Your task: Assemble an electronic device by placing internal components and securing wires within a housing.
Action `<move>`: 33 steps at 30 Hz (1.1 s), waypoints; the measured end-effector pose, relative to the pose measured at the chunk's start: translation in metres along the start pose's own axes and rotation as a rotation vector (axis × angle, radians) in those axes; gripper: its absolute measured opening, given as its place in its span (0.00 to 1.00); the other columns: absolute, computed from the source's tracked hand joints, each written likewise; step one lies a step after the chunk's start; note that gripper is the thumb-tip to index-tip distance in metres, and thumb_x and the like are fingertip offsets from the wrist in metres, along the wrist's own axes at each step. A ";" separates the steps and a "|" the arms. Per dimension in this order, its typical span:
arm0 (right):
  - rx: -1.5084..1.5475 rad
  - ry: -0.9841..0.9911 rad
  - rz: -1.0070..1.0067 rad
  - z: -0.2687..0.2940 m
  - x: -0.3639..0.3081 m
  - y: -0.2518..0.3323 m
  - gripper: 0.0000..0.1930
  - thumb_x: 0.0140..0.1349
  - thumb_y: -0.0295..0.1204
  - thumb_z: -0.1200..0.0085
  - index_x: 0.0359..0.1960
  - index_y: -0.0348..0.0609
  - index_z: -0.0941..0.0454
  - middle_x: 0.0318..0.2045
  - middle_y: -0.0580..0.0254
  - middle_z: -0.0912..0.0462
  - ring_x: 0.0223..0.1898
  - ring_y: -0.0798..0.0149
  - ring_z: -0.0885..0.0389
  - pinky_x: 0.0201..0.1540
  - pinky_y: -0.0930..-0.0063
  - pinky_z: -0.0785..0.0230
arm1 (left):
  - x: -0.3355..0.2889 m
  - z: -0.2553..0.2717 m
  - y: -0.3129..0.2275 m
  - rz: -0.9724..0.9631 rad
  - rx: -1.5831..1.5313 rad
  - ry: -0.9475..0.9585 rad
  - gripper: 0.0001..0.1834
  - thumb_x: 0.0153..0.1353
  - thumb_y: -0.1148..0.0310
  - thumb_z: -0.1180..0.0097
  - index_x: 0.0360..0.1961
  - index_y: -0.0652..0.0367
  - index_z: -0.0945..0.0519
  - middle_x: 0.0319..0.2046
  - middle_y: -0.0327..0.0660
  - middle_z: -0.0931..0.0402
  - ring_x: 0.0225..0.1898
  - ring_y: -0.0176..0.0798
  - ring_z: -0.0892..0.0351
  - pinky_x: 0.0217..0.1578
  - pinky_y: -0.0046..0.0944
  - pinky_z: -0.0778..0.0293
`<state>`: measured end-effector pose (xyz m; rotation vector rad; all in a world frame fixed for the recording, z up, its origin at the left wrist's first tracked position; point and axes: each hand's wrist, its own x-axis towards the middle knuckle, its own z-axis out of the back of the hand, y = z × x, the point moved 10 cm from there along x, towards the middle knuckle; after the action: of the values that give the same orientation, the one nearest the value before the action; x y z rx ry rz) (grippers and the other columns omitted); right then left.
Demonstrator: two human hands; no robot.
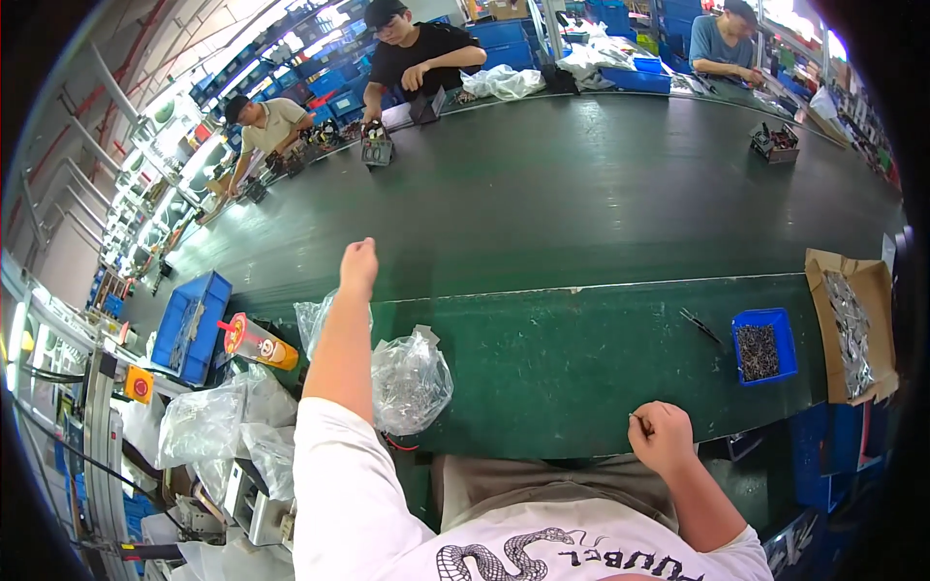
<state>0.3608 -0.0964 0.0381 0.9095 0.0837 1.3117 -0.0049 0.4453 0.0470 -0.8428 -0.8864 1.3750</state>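
Note:
My left arm reaches forward, and my left hand [359, 268] is closed over the near part of the dark conveyor belt [542, 203]. Its curled fingers hide whatever may be inside. At the front edge of the green worktop [542, 368], my right hand [663, 435] is closed in a pinch. A tiny dark spot shows at its fingertips, too small to name. Beside my left forearm lies a clear plastic bag [412, 382] of small pale parts. Tweezers [700, 325] lie on the worktop beyond my right hand, beside a blue tray [794, 349] of small dark screw-like pieces [759, 351].
A cardboard box [821, 324] of silvery parts stands far right. At left are a blue bin [215, 320], a drink cup [263, 347] and plastic bags [208, 421]. Across the belt, several people work near a grey unit [377, 152]; another unit [775, 145] sits at right.

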 end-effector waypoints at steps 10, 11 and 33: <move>0.006 0.103 -0.148 -0.009 -0.002 -0.023 0.04 0.53 0.24 0.37 0.29 0.43 0.21 0.20 0.58 0.22 0.21 0.52 0.23 0.26 0.60 0.32 | 0.049 0.039 0.067 0.386 -0.317 -0.198 0.43 0.70 0.34 0.61 0.71 0.61 0.38 0.63 0.54 0.33 0.63 0.59 0.32 0.62 0.58 0.36; 0.010 0.089 -0.151 -0.009 0.000 -0.023 0.04 0.53 0.24 0.38 0.29 0.43 0.20 0.20 0.57 0.21 0.21 0.51 0.22 0.26 0.59 0.32 | 0.054 0.039 0.063 0.356 -0.426 -0.157 0.49 0.69 0.31 0.60 0.78 0.58 0.50 0.75 0.59 0.48 0.72 0.65 0.44 0.70 0.61 0.45; -0.113 0.109 -0.109 -0.014 0.010 -0.014 0.06 0.48 0.20 0.38 0.27 0.42 0.22 0.20 0.58 0.21 0.19 0.53 0.21 0.24 0.62 0.29 | 0.077 -0.061 -0.060 -0.697 1.224 -0.161 0.23 0.61 0.56 0.36 0.55 0.51 0.24 0.54 0.39 0.25 0.61 0.48 0.27 0.55 0.54 0.25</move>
<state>0.3677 -0.0805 0.0246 0.7277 0.1407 1.2512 0.0762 0.5219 0.0769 0.4890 -0.2509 1.0617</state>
